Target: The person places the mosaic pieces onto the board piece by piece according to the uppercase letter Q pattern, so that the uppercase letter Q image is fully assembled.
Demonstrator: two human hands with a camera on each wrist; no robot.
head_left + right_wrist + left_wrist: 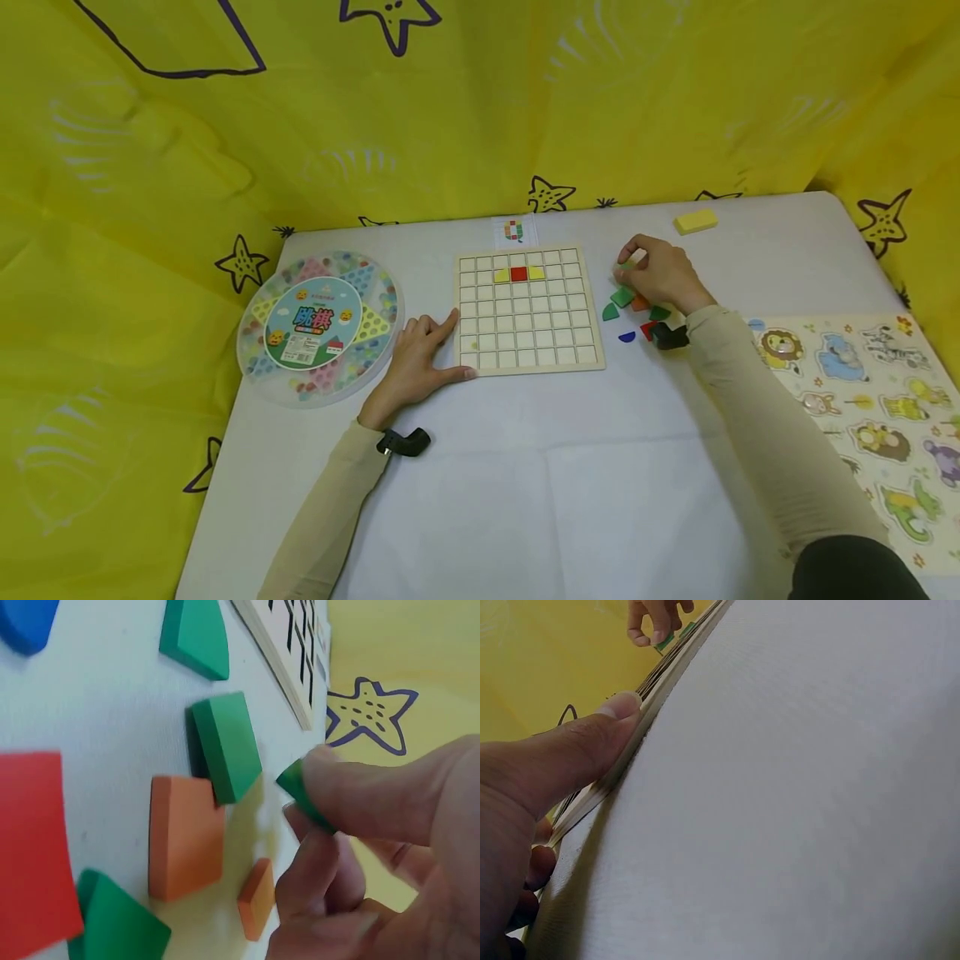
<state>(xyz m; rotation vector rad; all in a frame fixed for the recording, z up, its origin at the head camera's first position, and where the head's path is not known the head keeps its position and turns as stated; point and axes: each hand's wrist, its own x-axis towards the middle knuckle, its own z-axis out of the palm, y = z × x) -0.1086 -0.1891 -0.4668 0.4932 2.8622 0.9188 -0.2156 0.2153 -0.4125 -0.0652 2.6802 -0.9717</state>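
My left hand [416,358] rests at the lower left corner of a wooden grid board [551,342], its thumb on the front edge and index finger against the left side. On the board, a red square piece [518,273] sits between two yellow curved pieces [502,276]. Right of the board, my right hand [660,271] pinches a small green block [294,784] between thumb and fingers, raised over loose pieces. These include a green square block [229,746], an orange block [187,836], a red piece [34,855] and a blue half-round piece [627,337]. Fingers partly hide the held block's shape.
A picture card [513,231] lies behind the board. To the left is a round Chinese checkers box [320,325]. An animal puzzle board [862,425] lies under and beyond the right forearm. A yellow block [695,221] is near the table's back edge.
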